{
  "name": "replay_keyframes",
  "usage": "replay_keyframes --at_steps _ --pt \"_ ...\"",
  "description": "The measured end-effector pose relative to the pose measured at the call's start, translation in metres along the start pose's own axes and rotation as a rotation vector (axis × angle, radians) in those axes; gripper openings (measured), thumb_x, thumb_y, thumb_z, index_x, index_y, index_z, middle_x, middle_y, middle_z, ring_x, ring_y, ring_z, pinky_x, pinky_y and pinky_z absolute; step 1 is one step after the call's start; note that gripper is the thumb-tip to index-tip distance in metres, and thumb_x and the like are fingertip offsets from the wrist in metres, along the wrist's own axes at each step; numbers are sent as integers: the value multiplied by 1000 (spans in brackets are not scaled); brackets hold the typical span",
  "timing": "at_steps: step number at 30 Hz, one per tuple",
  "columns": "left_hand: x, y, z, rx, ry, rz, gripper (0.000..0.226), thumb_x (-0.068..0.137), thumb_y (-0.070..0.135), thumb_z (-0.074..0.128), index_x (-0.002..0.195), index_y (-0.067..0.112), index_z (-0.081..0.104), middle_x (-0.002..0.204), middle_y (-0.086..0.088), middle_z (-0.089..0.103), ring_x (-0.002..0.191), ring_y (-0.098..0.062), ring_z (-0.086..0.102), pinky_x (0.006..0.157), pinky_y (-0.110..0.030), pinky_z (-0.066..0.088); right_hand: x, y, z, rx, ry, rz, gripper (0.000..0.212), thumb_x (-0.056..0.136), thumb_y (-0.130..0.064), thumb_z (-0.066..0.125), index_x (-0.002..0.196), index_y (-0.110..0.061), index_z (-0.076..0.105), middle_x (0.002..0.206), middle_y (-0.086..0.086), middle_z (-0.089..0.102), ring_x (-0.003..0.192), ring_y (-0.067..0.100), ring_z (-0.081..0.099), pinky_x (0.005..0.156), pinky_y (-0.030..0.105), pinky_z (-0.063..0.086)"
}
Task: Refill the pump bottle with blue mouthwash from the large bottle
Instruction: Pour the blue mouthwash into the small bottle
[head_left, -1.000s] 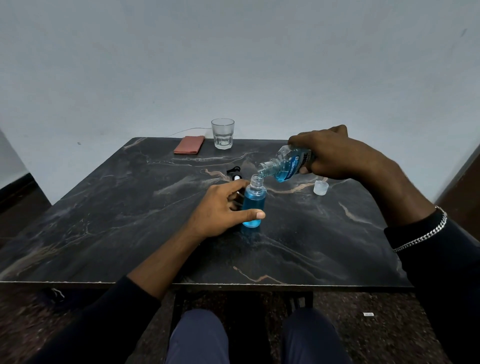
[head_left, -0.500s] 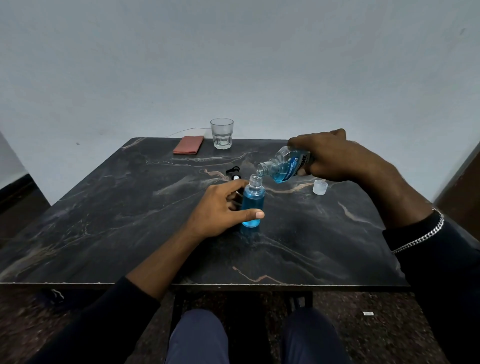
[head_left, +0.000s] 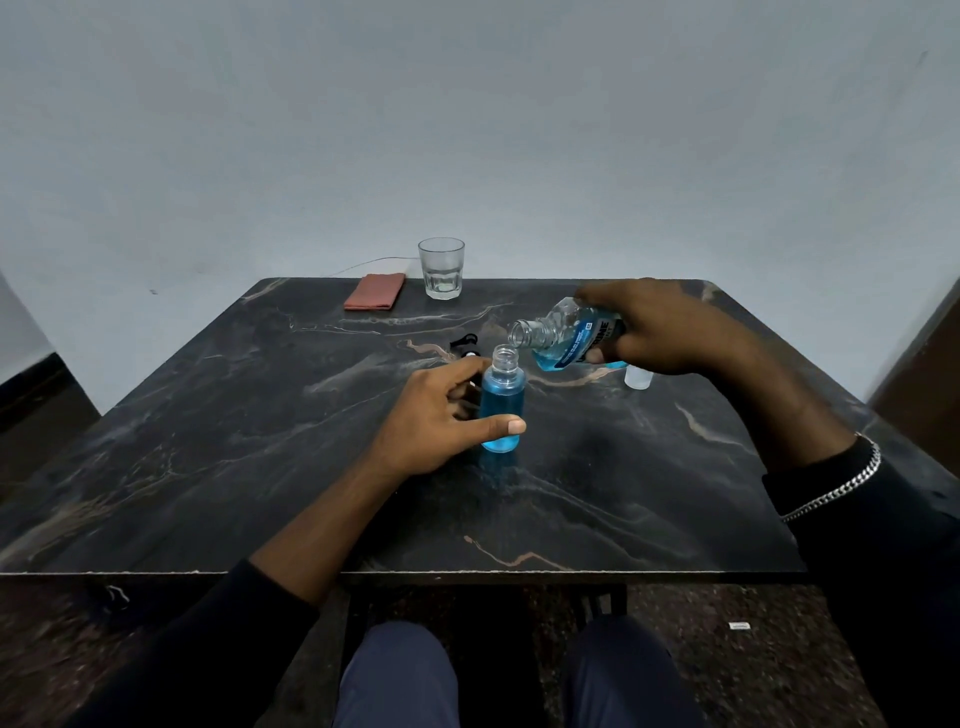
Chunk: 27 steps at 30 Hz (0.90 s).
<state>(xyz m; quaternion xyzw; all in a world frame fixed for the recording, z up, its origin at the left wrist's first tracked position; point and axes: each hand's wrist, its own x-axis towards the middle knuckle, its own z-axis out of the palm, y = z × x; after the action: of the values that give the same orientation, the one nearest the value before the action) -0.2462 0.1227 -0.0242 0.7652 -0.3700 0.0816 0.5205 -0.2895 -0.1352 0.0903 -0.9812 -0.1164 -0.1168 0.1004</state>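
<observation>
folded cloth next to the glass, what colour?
Reddish-pink, plain, no pattern. The folded cloth lies left of the glass; the head view shows it.

**Dark marble-patterned table and its load**

The table (head_left: 260, 467) carries 1 uncapped small bottle (head_left: 501, 402) of blue liquid near its middle, a black pump head (head_left: 464, 345) behind it, a pale cap (head_left: 638, 378) to the right, and a clear glass (head_left: 441, 267) beside a reddish folded cloth (head_left: 374, 291) at the far edge.

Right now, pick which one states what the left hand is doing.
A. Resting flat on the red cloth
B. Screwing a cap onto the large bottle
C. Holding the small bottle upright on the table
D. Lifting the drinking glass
C: the left hand wraps the uncapped small bottle of blue liquid, which stands upright on the table, thumb across its front.
</observation>
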Motion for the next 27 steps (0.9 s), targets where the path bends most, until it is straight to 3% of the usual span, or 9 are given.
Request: replay_keyframes --at_steps 6,9,11,18,23,27 --pt "1 -4 -4 -65 31 -25 52 77 37 91 123 26 69 109 15 77 98 -7 76 81 -21 60 0 3 4 298 74 30 23 78 -20 78 90 -26 59 83 -8 68 75 21 62 64 36 47" --pt "1 -8 -5 -95 71 -39 55 75 39 92 124 26 70 111 11 78 100 -11 77 84 -27 62 4 6 9 620 136 80 28 78 -14 78 102 -25 68 97 -5 76 93 18 72 85 42 57" --pt "2 -10 -7 -94 101 -42 56 75 42 92 125 28 71 111 11 78 100 -13 76 85 -30 63 9 10 15 790 178 98 34 79 -8 78 109 -23 71 104 -3 77 100 19 73 95 48 56" --pt "6 -8 -18 -33 220 -59 43 77 47 85 114 57 66 112 20 76 103 -7 74 85 -23 61 26 22 50 1131 236 226 38 83 2 74 115 -18 70 109 2 77 104 19 73 100 45 55" --pt "10 -21 -23 10 304 -177 50 77 46 82 124 41 65 117 16 74 104 -6 70 84 -22 57 38 27 71 1209 247 303 37 82 3 74 114 -17 71 110 3 77 107 22 72 103 49 52" --pt "12 -29 -27 25 391 -232 44 74 44 79 116 34 70 104 17 76 93 -6 72 76 -18 52 43 33 79 1202 227 361 40 84 1 74 119 -18 69 113 0 76 111 21 70 105 50 50"
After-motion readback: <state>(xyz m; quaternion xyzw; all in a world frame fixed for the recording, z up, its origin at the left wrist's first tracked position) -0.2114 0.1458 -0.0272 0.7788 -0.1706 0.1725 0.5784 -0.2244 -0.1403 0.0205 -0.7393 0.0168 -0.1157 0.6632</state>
